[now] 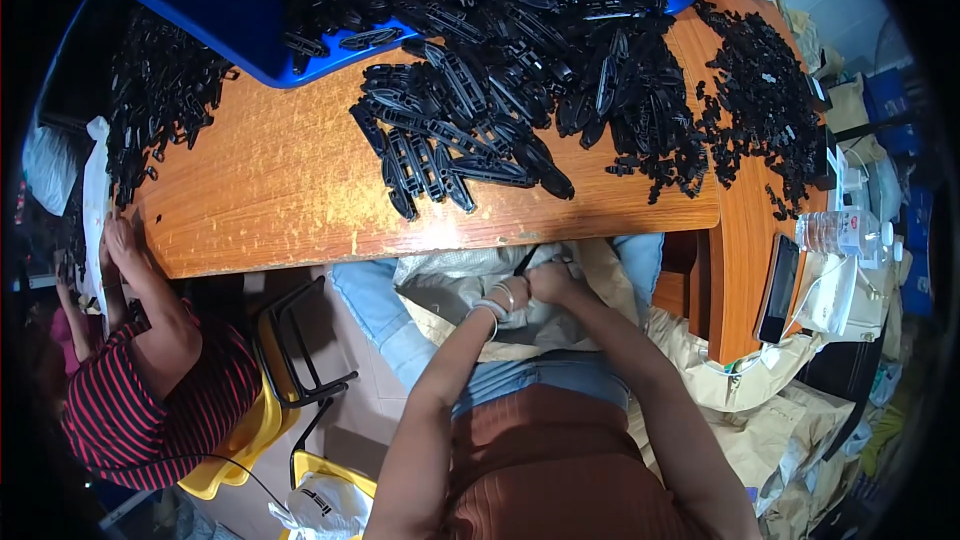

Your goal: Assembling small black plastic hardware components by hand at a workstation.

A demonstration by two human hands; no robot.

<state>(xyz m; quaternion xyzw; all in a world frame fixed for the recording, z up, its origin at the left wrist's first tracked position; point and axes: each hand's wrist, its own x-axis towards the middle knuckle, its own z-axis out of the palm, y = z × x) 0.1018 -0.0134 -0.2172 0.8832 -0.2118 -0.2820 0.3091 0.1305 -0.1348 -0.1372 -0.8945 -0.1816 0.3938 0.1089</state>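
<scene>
Both hands are close together above an open pale woven sack spread over my lap, just below the table edge. My left hand, with a bangle at the wrist, has its fingers curled in; what they hold is hidden. Touching it or nearly so, my right hand is closed. A slim black plastic part sticks up from between the hands at the right hand's fingers. Beyond the edge lies a heap of long, boat-shaped black plastic parts on the wooden table.
A blue bin tips more parts onto the table. Small black clips are piled at the right, near a phone and a water bottle. Another person in a striped shirt works at the left, beside a folding chair.
</scene>
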